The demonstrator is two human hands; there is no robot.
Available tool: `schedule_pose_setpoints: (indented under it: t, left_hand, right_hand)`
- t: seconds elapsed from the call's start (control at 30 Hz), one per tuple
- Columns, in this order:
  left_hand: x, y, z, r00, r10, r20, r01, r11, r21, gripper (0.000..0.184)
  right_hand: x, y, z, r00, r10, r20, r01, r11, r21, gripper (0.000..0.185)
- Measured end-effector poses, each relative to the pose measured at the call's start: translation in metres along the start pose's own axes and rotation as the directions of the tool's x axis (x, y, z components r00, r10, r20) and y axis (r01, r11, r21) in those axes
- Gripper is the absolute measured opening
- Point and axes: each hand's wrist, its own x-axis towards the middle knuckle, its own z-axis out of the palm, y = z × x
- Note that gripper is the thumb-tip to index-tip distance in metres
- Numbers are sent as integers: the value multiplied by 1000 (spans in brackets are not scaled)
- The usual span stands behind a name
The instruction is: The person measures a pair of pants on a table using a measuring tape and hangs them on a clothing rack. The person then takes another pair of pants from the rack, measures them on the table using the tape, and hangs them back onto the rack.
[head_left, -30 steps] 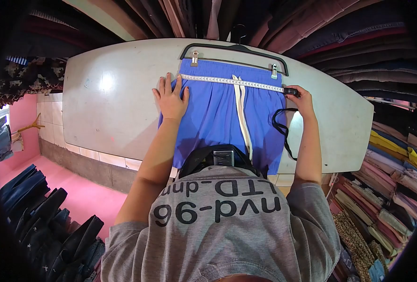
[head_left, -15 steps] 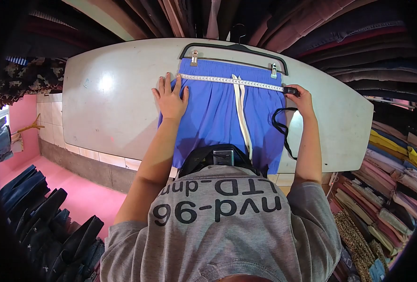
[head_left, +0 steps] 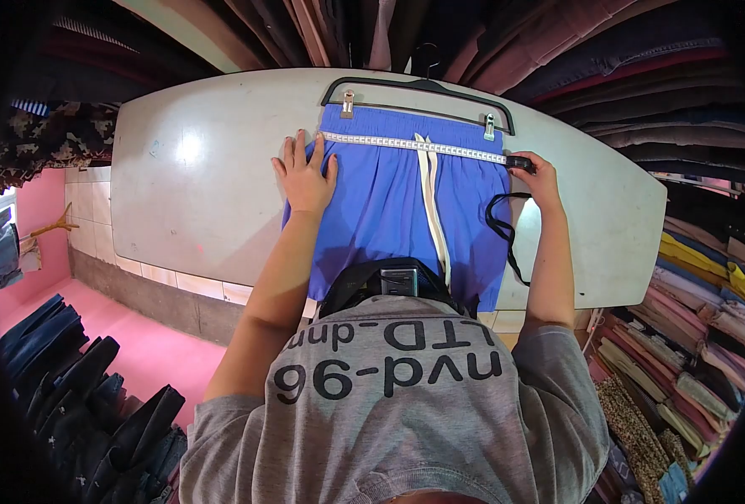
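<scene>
L hand [head_left: 308,183] spread on blue-violet fabric shorts [head_left: 381,197], prob. soft, lightwt; grip gathered waistband [head_left: 414,120] beyond that hand. R hand [head_left: 543,178] holds black-cased white tape measure [head_left: 519,163].

No change is noted since the earlier views, no shift seen in left hand [head_left: 308,183], right hand [head_left: 542,179], tape measure [head_left: 389,143], shorts [head_left: 381,202].

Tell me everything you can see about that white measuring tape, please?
The thin white tape measure with dark markings looks flexible. It runs nearly straight across the blue-purple fabric shorts, along the gathered waistband's lower edge, crossing the cream drawstring. One end is at the index finger of the left hand; the other meets a small black case in the grip of the right hand. Its numbers are too small to read.
</scene>
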Motion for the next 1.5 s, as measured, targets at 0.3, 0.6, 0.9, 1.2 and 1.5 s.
schedule_pose_setpoints:
  t: [0.3,0.6,0.9,1.2,1.5]
  left_hand:
    - [0,0,0,1000,-10,5,10,1000,-6,41]
    - [0,1,0,1000,-17,13,17,1000,-2,41]
    - [16,-2,-1,973,-143,-179,72,933,-353,24]
    - [117,37,23,896,309,320,-310,950,-48,67]
    - [158,44,-28,619,560,551,-400,828,-393,35]
  right_hand:
    - [2,6,-1,1000,-11,1,11,1000,-1,30]
    - [2,6,0,1000,-11,-6,11,1000,-8,30]
    - [-19,-17,-1,997,-52,-58,37,971,-237,29]
    - [-166,6,-54,895,123,-429,-78,989,122,25]
    - [-339,67,-77,557,400,-728,-97,902,421,18]
